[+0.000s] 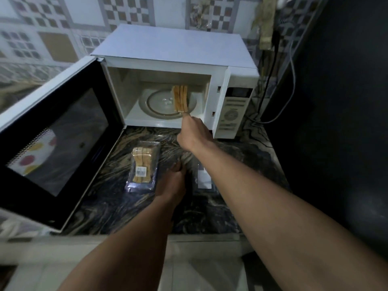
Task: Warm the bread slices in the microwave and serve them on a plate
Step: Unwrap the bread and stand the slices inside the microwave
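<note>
My right arm is stretched straight forward, wrist level, and my right hand reaches the mouth of the white box-shaped microwave that stands at the far edge of the table. Its fingers pinch the near lower corner of the stack of toasted-brown bread slices. The slices stand on edge, pressed together, inside the cavity over the right part of the round glass turntable; I cannot tell whether they touch it. The glossy black-windowed door hangs wide open to the left.

My left arm lies lower, and my left hand rests on the dark, swirl-veined stone table near its middle. It is dim and blurred, so I cannot tell how its fingers are set. Just left of it lies a clear, crinkled plastic packet of bread, flat, with a white label.
</note>
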Motion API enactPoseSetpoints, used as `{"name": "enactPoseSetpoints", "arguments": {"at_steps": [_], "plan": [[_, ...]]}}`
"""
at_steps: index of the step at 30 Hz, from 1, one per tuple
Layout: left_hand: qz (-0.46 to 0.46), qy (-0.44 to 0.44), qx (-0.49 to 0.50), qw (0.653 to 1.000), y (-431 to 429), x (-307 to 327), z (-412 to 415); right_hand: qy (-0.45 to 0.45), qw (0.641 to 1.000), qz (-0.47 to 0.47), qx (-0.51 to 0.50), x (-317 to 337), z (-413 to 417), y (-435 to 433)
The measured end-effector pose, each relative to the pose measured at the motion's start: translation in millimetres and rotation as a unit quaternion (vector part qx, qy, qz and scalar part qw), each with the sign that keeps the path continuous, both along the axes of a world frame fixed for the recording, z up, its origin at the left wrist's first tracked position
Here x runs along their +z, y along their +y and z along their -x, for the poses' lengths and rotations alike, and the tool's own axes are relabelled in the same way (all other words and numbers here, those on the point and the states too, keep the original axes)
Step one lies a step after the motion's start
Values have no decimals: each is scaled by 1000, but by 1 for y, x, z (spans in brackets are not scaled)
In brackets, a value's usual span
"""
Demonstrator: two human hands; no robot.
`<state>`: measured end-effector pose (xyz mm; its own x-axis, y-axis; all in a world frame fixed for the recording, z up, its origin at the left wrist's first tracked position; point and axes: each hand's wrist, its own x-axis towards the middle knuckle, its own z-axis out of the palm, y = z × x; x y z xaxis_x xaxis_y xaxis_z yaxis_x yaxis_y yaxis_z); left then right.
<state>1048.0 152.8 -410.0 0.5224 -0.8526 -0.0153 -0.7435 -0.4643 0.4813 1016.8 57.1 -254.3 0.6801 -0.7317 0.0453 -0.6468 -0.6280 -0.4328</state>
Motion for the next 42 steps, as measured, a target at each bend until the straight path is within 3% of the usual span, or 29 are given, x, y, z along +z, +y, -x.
{"name": "enactPoseSetpoints", "arguments": {"at_steps": [2, 6, 11, 15, 20, 26, 32, 42], "plan": [[35, -3, 7, 999, 22, -2, 7, 1, 1000, -2, 6, -6, 4, 13], [49, -113, -51, 991, 66, -1, 18, -15, 1000, -17, 3, -26, 5, 42], [90, -98, -37, 990, 116, -25, 11, -16, 999, -21, 33, -49, 5, 85], [146, -87, 91, 981, 146, -33, -9, 4, 995, -26, 101, -70, 3, 114], [218, 90, 278, 931, 147, -10, -28, 81, 987, 3, 140, -90, -1, 132], [124, 160, 293, 935, 137, 10, -50, 102, 986, 37, 124, -103, -11, 134], [124, 251, 332, 901, 136, 11, -62, 116, 986, 45, 115, -108, -15, 131], [75, 238, 292, 923, 136, 7, -70, 107, 987, 52, 112, -112, -17, 124]]}}
